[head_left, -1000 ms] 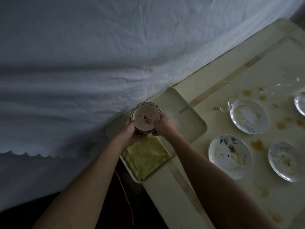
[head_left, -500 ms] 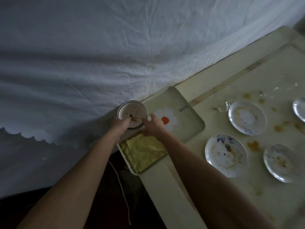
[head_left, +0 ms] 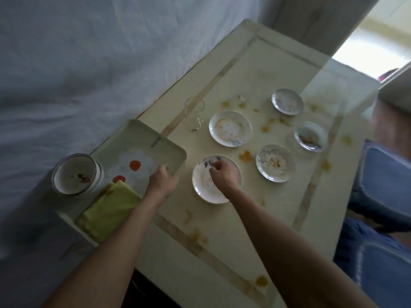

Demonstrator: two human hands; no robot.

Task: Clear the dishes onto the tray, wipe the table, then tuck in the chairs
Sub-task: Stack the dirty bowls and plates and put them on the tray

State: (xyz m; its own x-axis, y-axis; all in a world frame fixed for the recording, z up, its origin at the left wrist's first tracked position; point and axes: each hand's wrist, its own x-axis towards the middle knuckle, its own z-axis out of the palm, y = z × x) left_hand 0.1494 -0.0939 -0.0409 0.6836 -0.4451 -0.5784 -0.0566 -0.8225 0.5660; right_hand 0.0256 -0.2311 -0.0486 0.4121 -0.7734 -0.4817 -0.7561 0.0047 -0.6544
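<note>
Left of the left hand (head_left: 162, 181), fingers curled on the tray (head_left: 142, 141) rim: soiled bowl (head_left: 76, 173), cloth (head_left: 111, 207). Right hand (head_left: 222, 173) pinches a smeared plate (head_left: 205, 187).

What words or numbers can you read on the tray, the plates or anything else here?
None: no words or numbers can be read in this picture.
The tray shows only a flower picture with orange dots, no writing.
A small grey mark on the tray is too blurred to read.
The plates, such as the nearest plate, carry only painted patterns and food stains.
</note>
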